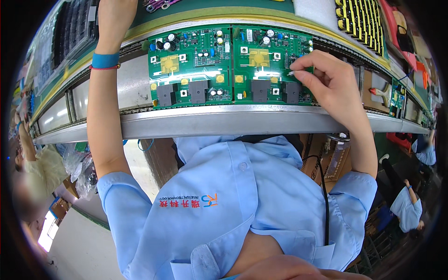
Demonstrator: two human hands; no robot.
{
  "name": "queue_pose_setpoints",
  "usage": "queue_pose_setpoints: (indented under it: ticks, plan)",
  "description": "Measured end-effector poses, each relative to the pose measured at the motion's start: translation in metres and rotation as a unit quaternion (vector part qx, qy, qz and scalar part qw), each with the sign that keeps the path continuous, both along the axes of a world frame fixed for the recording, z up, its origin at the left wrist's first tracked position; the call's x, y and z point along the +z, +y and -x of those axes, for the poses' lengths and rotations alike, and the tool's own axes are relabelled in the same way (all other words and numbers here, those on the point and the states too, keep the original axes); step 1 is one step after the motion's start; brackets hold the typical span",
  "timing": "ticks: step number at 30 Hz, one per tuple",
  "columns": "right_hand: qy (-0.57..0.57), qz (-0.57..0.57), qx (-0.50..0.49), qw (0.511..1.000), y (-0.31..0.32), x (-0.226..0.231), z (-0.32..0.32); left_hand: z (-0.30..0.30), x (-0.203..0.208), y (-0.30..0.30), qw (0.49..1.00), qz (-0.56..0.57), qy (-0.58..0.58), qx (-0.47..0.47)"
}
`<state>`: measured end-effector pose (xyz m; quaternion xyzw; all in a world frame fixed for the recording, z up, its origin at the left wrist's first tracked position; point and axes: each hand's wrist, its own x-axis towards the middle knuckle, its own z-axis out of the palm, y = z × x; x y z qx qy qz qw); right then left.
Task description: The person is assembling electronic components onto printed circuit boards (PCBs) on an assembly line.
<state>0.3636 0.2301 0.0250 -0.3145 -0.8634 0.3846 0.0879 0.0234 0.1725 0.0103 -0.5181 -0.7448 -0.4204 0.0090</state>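
Two green circuit boards lie side by side on the conveyor rails in front of me: the left board [207,67] and the right board [252,88]. Both carry black box-shaped relays, small capacitors and yellow square patches. My right hand [329,79] is over the right edge of the right board, thumb and forefinger pinched together. A small pale tip shows at the fingertips, too small to name. Reaching up past the left board, my left hand [116,16] leaves the picture at the top, so its fingers are hidden. A blue band [105,60] circles that wrist.
A metal rail [224,122] runs along the near edge. Black parts in a clear tray [77,28] stand far left; rows of yellow-and-black components [359,23] stand far right beside white foam [317,10]. A brush [380,92] lies right. Other people work at both sides.
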Motion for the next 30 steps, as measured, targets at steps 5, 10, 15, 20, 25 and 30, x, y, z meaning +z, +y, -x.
queue_pose_setpoints:
  ticks: [5,10,15,20,25,30]
  plan:
    - [-0.018,-0.063,0.023,0.998,-0.001,0.000,-0.002,0.021,-0.008,-0.004,0.998,-0.041,0.000,-0.048]
    - [0.055,-0.195,-0.068,0.977,0.045,0.013,-0.007,0.050,-0.025,-0.011,0.996,-0.012,0.072,-0.051]
    - [0.089,-0.307,-0.158,0.934,0.117,0.006,-0.011,0.035,-0.019,-0.008,0.997,-0.016,0.079,-0.002]
    - [0.069,-0.380,-0.131,0.913,0.132,0.004,-0.002,0.021,-0.002,-0.005,0.997,0.039,0.065,0.024]
    - [0.023,-0.383,-0.130,0.914,0.150,0.011,0.013,0.029,-0.014,-0.008,0.999,-0.005,0.031,0.004]
    - [0.018,-0.520,-0.071,0.851,0.240,0.006,0.051,0.020,-0.010,-0.009,0.994,-0.019,-0.080,-0.074]
